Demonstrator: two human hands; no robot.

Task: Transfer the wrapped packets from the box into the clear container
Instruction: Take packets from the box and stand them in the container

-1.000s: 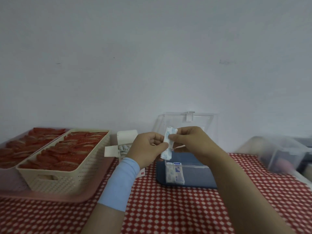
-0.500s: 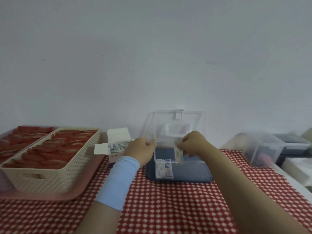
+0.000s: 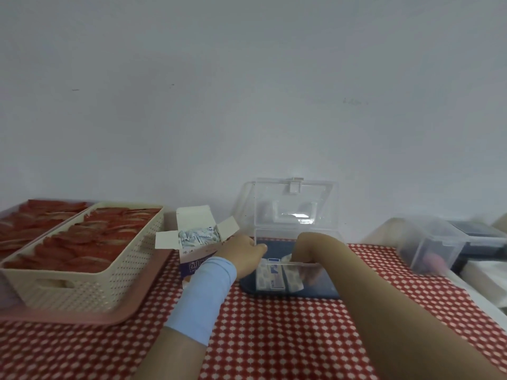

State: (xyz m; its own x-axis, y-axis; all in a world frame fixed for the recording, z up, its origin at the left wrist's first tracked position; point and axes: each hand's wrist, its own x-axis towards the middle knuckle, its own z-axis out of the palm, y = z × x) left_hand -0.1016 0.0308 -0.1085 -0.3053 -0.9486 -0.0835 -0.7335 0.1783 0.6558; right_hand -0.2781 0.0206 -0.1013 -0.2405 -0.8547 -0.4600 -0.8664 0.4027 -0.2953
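The clear container [image 3: 326, 272] stands at the table's middle on a dark blue base, its lid [image 3: 296, 204] tipped up and back. Several wrapped packets [image 3: 270, 278] stand against its front left wall. My right hand [image 3: 311, 272] is down inside the container and shows blurred through the front wall, fingers pinching a wrapped packet [image 3: 293, 278]. My left hand [image 3: 241, 250], with a light blue sleeve at the wrist, grips the container's left edge. Just left of it, the open white and purple box [image 3: 196, 256] holds more wrapped packets [image 3: 199, 235].
A cream perforated basket [image 3: 90, 281] full of red packets sits on a pink tray [image 3: 82, 316] at the left. A clear plastic bin [image 3: 430, 242] and dark items lie at the far right. A red and white checked cloth [image 3: 274, 338] covers the table.
Both hands held a packet up in front of the container; my right hand has carried it down inside, while my left hand has moved to the container's left edge.
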